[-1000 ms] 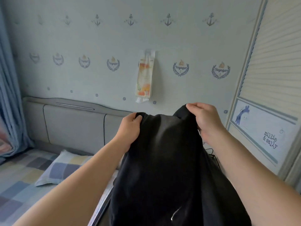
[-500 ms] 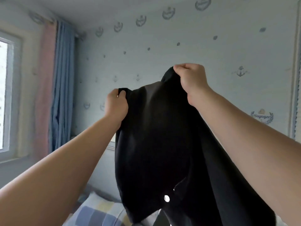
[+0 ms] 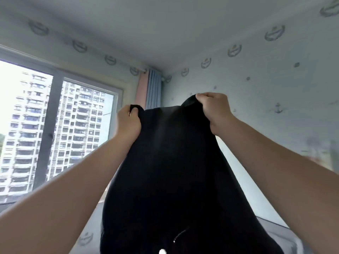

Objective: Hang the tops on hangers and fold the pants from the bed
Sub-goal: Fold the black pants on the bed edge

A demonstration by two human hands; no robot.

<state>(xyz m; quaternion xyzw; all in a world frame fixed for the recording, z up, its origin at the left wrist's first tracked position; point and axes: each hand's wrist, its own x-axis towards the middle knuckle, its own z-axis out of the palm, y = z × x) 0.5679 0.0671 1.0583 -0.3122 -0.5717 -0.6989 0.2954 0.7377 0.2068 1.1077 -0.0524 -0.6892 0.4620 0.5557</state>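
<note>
The black garment (image 3: 174, 171) hangs in mid-air, clear of the bed, just right of and below the blue curtain (image 3: 154, 88), held up by its top edge. The left hand (image 3: 128, 123), in front of the curtain's lower end, has its fingers curled tight round one bunched corner. The right hand (image 3: 213, 111), farther right of the curtain and a little higher, is clenched round the other corner. Between them the edge slopes and sags slightly rather than pulling flat, and the rest drops in one dark mass. A zipper (image 3: 180, 234) and a white snap (image 3: 162, 251) show low down, well below the curtain. I cannot tell from here whether this is a top or pants, so the step in hand is probably shaking it out to read its shape. To do that well, the hands should come level and draw apart until the edge is taut, then give a short shake so the layers fall free. Fistfuls of cloth hide the seams — a lighter pinch at the true corners would likely show shoulders or a waistband, which decides between hanger and fold.
</note>
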